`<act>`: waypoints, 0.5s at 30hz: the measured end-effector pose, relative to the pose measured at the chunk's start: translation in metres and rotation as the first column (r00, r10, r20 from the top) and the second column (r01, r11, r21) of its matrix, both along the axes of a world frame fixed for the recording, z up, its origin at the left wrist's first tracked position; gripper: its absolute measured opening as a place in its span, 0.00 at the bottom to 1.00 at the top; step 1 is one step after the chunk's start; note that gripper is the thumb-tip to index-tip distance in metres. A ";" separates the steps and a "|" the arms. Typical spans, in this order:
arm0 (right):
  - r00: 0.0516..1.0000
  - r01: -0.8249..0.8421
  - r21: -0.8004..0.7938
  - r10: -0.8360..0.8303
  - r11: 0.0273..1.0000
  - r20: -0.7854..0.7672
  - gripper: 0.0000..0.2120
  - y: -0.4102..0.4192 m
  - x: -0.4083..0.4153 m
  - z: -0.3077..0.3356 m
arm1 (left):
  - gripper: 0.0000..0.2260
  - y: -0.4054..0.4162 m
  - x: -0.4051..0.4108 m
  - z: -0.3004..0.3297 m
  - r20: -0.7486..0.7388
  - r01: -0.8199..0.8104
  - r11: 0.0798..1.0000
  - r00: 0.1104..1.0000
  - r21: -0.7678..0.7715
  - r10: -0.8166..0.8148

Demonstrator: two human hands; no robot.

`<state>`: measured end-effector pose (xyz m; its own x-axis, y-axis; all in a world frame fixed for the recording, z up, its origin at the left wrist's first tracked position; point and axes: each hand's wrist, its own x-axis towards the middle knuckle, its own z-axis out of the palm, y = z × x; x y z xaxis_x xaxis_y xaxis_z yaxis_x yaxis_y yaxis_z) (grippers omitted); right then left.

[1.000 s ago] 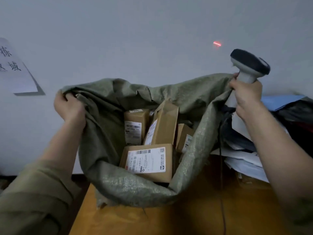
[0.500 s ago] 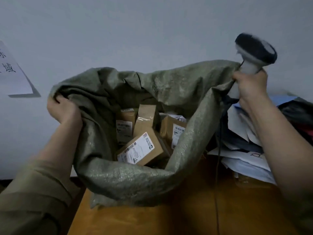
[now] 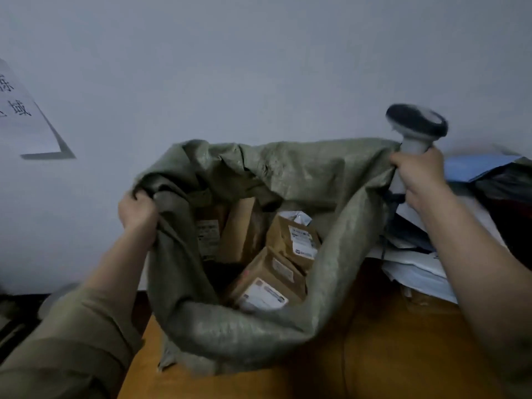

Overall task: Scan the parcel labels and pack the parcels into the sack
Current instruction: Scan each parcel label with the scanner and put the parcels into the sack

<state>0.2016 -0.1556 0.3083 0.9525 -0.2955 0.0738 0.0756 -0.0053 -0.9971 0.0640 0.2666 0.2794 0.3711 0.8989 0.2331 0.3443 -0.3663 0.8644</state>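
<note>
Grey-blue wall (image 3: 259,67) fills the upper frame w/ a paper sign (image 3: 20,110) at far left; below, an orange-brown table (image 3: 403,355) carries the green woven sack (image 3: 331,182), mouth held wide. Sack's left rim is bunched in the left hand (image 3: 136,210), fingers curled round the fabric. Right hand (image 3: 417,177) is clamped on both the right rim and the grey handle of the barcode scanner (image 3: 414,128), head up, blurred. Hands well apart. Inside the sack: several brown parcels (image 3: 270,272) w/ white labels, tumbled at angles, approx half-deep. Loose mailers and papers (image 3: 426,272) are piled right of the sack. Step looks like shaking parcels down to settle; best done w/ both rims kept high and taut so nothing spills, and scanner cord (image 3: 344,355) kept clear of the mouth. Vs half a sec ago: sack mouth sits lower in view, front parcel has slid deeper and tilted, scanner has dropped w/ the right hand.
</note>
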 end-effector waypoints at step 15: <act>0.914 0.092 -0.480 -0.265 0.873 -0.307 0.16 0.002 -0.036 -0.091 | 0.26 -0.056 -0.012 -0.072 -0.541 0.477 0.813 0.803 0.334 -0.249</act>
